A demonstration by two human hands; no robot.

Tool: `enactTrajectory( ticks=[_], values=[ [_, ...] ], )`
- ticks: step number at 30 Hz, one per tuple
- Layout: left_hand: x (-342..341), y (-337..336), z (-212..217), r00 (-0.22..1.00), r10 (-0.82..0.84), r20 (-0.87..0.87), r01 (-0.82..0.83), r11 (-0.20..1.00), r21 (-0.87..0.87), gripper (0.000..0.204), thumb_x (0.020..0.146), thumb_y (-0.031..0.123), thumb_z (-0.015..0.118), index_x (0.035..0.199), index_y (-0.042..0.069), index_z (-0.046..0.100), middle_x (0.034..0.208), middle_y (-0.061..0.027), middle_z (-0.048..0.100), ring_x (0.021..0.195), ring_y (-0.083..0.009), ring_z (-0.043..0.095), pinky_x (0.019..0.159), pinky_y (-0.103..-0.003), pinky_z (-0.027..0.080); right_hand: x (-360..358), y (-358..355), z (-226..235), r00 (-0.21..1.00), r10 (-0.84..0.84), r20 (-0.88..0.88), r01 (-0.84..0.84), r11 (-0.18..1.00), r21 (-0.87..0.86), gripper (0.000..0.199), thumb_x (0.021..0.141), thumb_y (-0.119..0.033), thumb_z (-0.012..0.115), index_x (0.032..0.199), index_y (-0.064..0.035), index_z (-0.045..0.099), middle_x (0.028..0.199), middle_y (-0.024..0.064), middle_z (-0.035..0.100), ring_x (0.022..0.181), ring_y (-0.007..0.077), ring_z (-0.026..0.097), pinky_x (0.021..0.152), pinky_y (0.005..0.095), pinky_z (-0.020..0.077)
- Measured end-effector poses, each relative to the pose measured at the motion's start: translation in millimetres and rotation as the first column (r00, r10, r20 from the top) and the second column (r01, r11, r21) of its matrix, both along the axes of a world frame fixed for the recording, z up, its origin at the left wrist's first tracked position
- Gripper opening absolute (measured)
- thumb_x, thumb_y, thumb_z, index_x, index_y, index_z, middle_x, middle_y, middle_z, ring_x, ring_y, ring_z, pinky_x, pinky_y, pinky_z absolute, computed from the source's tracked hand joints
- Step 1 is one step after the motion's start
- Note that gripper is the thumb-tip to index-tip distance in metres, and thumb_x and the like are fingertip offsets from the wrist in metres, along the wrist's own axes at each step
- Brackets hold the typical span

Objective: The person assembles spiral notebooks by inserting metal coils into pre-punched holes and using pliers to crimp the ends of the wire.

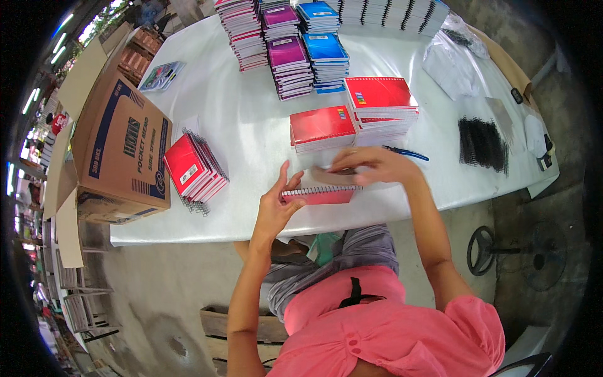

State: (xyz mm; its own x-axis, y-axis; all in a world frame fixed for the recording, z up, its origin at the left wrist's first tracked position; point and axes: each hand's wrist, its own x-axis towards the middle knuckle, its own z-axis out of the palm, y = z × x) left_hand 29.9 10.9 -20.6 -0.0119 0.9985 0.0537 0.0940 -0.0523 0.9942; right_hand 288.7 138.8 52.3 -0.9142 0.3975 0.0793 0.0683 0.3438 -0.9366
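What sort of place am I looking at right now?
Probably a notebook-binding or packing workshop: there's a red spiral notebook in hand, a bundle of what look like loose black binding coils, and a large cardboard carton on the worktable.

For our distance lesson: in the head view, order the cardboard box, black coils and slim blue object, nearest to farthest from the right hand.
1. Slim blue object: beside the right hand
2. Black coils: right side
3. Cardboard box: far left
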Motion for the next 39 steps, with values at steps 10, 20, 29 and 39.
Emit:
enactTrajectory(
  ticks=[10, 20, 29, 39],
  values=[
    [5, -4, 24, 0.992, 0.002, 0.124, -0.005, 1.0, 0.02, 0.052, 0.094, 0.006, 0.061, 0.143, 0.011, 0.047, 0.138, -0.0111, 0.055, 0.126, -0.0171, 0.052, 0.101, -0.031, 0.045, 195, -6, -32, 0.277, -0.961, 0.022, 0.324, 0.115, 0.939, 0.049, 0.082, -0.037, 0.073, 0.12, -0.0076, 0.066, 0.127, 0.0163, 0.057, 0.119, 0.031, 0.052, 0.1, 0.0412, 0.0397],
    [22, -40, 6, 0.593, 0.275, -0.757, -0.084, 0.956, 0.282, 0.068, 0.092, 0.024, 0.061, 0.151, 0.01, 0.03, 0.155, -0.0127, 0.033, 0.142, -0.0427, 0.027, 0.112, -0.059, 0.022, 66, -44, -76, 0.465, -0.883, -0.067, 0.466, 0.18, 0.866, 0.043, 0.083, -0.016, 0.067, 0.125, -0.0148, 0.062, 0.116, 0.0163, 0.054, 0.111, 0.0335, 0.051, 0.091, 0.0464, 0.0436],
    [32, -35, 18, 0.404, 0.305, -0.862, -0.116, 0.952, 0.283, 0.06, 0.097, 0.03, 0.053, 0.15, 0.011, 0.032, 0.148, -0.0133, 0.044, 0.135, -0.0424, 0.038, 0.11, -0.058, 0.026, -35, -122, -29, 0.892, -0.415, -0.18, 0.412, 0.581, 0.702, 0.044, 0.08, -0.018, 0.071, 0.124, -0.0196, 0.063, 0.105, 0.0087, 0.055, 0.093, 0.029, 0.054, 0.079, 0.0422, 0.0471],
    [30, -36, 18, 0.344, 0.345, -0.873, -0.121, 0.939, 0.323, 0.069, 0.086, 0.01, 0.065, 0.148, 0.009, 0.034, 0.145, -0.0119, 0.047, 0.134, -0.0409, 0.041, 0.11, -0.059, 0.027, -38, -109, -20, 0.96, -0.277, 0.043, 0.27, 0.955, 0.122, 0.029, 0.093, -0.021, 0.061, 0.121, -0.0146, 0.064, 0.092, 0.0093, 0.06, 0.08, 0.0231, 0.06, 0.07, 0.0345, 0.048]
  ],
)
